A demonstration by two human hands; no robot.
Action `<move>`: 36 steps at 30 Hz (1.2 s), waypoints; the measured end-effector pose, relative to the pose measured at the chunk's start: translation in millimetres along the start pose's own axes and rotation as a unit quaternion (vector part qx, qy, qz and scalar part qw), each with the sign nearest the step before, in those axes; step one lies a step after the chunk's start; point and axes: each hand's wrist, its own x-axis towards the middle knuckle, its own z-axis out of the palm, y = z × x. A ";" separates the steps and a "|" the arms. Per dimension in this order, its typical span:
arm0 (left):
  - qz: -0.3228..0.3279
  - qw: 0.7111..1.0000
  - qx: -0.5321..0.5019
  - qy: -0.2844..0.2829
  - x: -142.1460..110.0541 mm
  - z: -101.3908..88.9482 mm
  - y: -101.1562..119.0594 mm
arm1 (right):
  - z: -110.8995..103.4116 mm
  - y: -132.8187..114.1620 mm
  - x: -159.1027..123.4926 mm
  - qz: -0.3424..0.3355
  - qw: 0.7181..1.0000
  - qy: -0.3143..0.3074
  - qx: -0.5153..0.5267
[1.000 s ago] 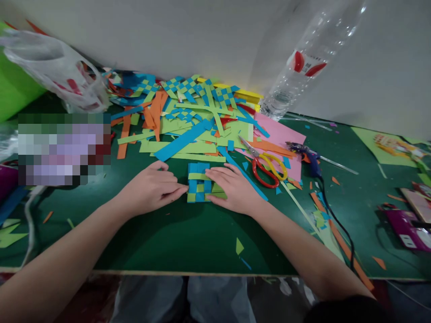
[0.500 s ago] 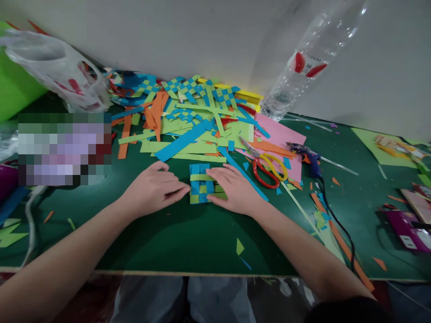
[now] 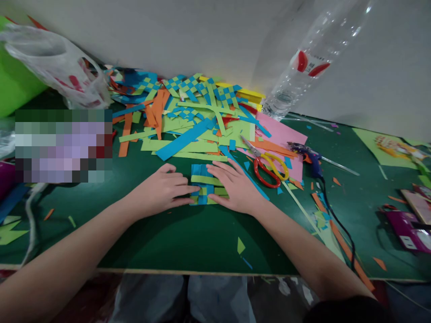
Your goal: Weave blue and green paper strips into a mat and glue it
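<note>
A small weave of blue and light green paper strips lies flat on the green table between my hands. My right hand rests over its right side with the fingers spread, hiding part of the strips. From the left, my left hand reaches in, its index fingertip and thumb touching the lower left of the weave. The other left fingers are bent, and nothing is gripped in that hand. A loose light green strip crosses the upper part of the weave.
Behind lies a heap of paper strips and woven pieces. Scissors and a corded glue gun lie to the right. A plastic bottle stands by the wall, a plastic bag at back left. The table edge runs in front.
My left hand has moved right, from beside the weave to its lower left part, with its index finger stretched over it. My right hand stays on the right side.
</note>
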 end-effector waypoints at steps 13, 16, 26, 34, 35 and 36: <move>-0.003 1.000 -0.001 0.019 -0.4 -6.5 0.6 | -1.2 -3.7 -0.5 0.002 1.000 0.005 -0.021; -0.060 0.997 0.002 0.055 1.0 -7.7 1.1 | -2.5 -5.7 -0.1 -0.006 1.000 0.005 -0.022; -0.141 0.990 -0.006 0.016 3.4 2.9 0.8 | 0.9 -2.9 -0.7 0.036 0.996 0.064 -0.044; -0.147 0.989 -0.029 0.002 2.3 3.5 -0.4 | 0.0 2.9 -0.9 0.050 0.992 0.094 -0.061; -0.147 0.989 -0.030 0.000 2.0 3.7 -0.5 | 0.0 3.2 -1.0 0.048 0.992 0.097 -0.062; -0.148 0.988 -0.031 -0.001 1.7 3.9 -0.5 | 0.2 3.6 -1.1 0.046 0.992 0.100 -0.061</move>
